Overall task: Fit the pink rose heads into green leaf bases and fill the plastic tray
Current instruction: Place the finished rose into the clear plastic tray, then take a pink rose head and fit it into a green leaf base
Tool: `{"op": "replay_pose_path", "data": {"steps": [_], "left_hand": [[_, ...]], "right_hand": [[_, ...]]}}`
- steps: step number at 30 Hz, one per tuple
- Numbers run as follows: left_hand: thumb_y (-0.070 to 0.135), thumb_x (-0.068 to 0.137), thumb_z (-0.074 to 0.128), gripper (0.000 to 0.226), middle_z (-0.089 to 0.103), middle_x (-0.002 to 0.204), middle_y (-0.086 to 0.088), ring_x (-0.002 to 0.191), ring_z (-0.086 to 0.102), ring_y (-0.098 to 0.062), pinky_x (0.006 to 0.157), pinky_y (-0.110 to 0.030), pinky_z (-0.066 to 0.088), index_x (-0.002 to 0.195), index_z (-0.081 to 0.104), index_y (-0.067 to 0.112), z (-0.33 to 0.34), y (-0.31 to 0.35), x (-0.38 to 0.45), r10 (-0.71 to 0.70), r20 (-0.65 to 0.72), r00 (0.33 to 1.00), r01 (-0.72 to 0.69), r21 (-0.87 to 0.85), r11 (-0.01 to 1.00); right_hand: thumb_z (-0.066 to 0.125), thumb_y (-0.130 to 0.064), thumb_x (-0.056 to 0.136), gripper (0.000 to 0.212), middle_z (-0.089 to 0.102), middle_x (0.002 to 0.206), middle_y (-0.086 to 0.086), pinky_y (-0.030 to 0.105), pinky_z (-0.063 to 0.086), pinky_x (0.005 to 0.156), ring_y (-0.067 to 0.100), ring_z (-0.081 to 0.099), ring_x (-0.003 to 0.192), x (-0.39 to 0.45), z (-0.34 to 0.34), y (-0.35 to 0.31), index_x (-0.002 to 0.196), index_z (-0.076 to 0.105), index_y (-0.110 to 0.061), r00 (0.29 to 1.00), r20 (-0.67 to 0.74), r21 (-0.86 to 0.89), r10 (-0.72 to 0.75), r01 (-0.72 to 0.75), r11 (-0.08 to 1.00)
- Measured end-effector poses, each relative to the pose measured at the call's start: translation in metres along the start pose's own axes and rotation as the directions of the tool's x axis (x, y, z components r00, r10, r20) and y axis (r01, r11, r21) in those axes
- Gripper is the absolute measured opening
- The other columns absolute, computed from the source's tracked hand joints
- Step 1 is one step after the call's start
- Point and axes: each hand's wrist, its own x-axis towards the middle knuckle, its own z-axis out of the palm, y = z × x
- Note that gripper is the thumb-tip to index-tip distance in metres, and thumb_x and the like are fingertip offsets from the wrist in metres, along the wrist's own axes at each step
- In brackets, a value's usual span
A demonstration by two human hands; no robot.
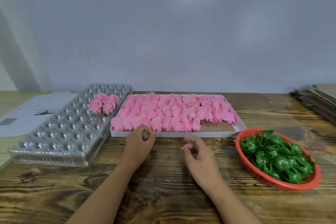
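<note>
Pink rose heads, green leaf bases, red basket, clear tray.

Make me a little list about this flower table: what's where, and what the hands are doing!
Plastic tray: left; four finished roses at its far end
White box: middle, full of pink rose heads
Red basket: right, holds green leaf bases
Left hand: loosely curled, holds nothing
Right hand: loosely curled, holds nothing
Papers: far left

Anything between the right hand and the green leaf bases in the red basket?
Nothing visible. Only bare wooden table lies between the right hand and the open-topped red basket of green leaf bases.
</note>
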Motion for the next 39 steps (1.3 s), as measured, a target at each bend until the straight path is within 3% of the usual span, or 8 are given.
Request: {"op": "replay_pose_path", "data": {"steps": [8,11,14,17,23,32,36,39], "left_hand": [[0.018,0.094,0.068,0.014,0.061,0.066,-0.010,0.057,0.052,0.000,0.056,-0.009,0.041,0.082,0.063,0.020,0.001,-0.005,0.001,0.009,0.075,0.997,-0.012,0.040,0.999],[0.018,0.094,0.068,0.014,0.062,0.067,-0.010,0.058,0.054,0.001,0.055,-0.008,0.041,0.081,0.062,0.021,0.002,-0.006,0.001,0.009,0.073,0.997,-0.011,0.031,0.999],[0.020,0.094,0.068,0.016,0.062,0.066,-0.010,0.057,0.052,0.000,0.055,-0.009,0.040,0.080,0.062,0.024,0.003,-0.008,0.002,0.003,0.067,0.998,-0.005,0.026,1.000],[0.022,0.094,0.068,0.016,0.059,0.062,-0.004,0.057,0.053,0.000,0.055,-0.010,0.040,0.079,0.061,0.025,0.003,-0.009,0.004,-0.005,0.066,0.998,0.005,0.011,1.000],[0.020,0.094,0.068,0.015,0.056,0.062,0.001,0.058,0.055,0.002,0.052,-0.009,0.043,0.081,0.062,0.023,0.004,-0.009,0.004,-0.014,0.055,0.998,0.016,-0.030,0.999],[0.018,0.094,0.068,0.014,0.056,0.064,-0.002,0.059,0.055,0.001,0.051,-0.009,0.044,0.082,0.063,0.020,0.003,-0.008,0.003,-0.021,0.056,0.998,0.025,-0.065,0.998],[0.019,0.095,0.067,0.013,0.058,0.066,-0.004,0.060,0.056,0.003,0.049,-0.009,0.044,0.083,0.063,0.020,0.002,-0.007,0.003,-0.027,0.064,0.998,0.031,-0.063,0.998],[0.019,0.095,0.067,0.013,0.057,0.065,-0.002,0.059,0.055,0.003,0.049,-0.009,0.043,0.083,0.063,0.020,0.003,-0.007,0.003,-0.027,0.063,0.998,0.031,-0.063,0.997]], "right_hand": [[0.065,-0.022,0.086,0.016,0.065,0.081,-0.022,0.016,0.047,0.066,-0.003,0.061,0.077,0.001,-0.078,-0.050,0.095,0.064,-0.035,0.989,-0.002,-0.310,-0.147,0.139,0.940],[0.068,-0.023,0.084,0.009,0.069,0.077,-0.013,0.029,0.047,0.067,0.005,0.063,0.073,0.014,-0.128,-0.059,0.088,0.066,-0.031,0.999,-0.038,-0.534,-0.030,0.005,0.846],[0.065,-0.017,0.081,0.021,0.071,0.097,-0.007,0.028,0.044,0.074,0.015,0.061,0.087,0.025,-0.166,-0.053,0.097,0.067,-0.031,0.982,-0.035,-0.692,0.183,-0.156,0.705],[0.063,-0.015,0.081,0.029,0.065,0.098,-0.008,0.023,0.040,0.063,0.012,0.055,0.082,0.032,-0.177,-0.043,0.103,0.064,-0.034,0.951,0.033,-0.770,0.308,-0.173,0.614],[0.060,-0.014,0.082,0.035,0.067,0.116,-0.003,0.031,0.052,0.089,0.018,0.061,0.104,0.039,-0.171,-0.025,0.110,0.066,-0.034,0.926,0.058,-0.826,0.373,-0.165,0.539],[0.051,-0.004,0.082,0.046,0.067,0.117,-0.003,0.030,0.053,0.090,0.019,0.061,0.106,0.042,-0.167,-0.031,0.115,0.067,-0.031,0.906,0.086,-0.832,0.414,-0.163,0.530],[0.050,-0.012,0.086,0.038,0.067,0.117,0.003,0.037,0.052,0.091,0.024,0.061,0.108,0.053,-0.154,-0.037,0.119,0.066,-0.022,0.959,-0.017,-0.797,0.283,-0.184,0.575],[0.054,-0.017,0.085,0.031,0.068,0.109,0.010,0.036,0.050,0.079,0.029,0.061,0.099,0.069,-0.133,-0.040,0.113,0.066,-0.011,0.983,-0.067,-0.733,0.169,-0.163,0.660]]}}
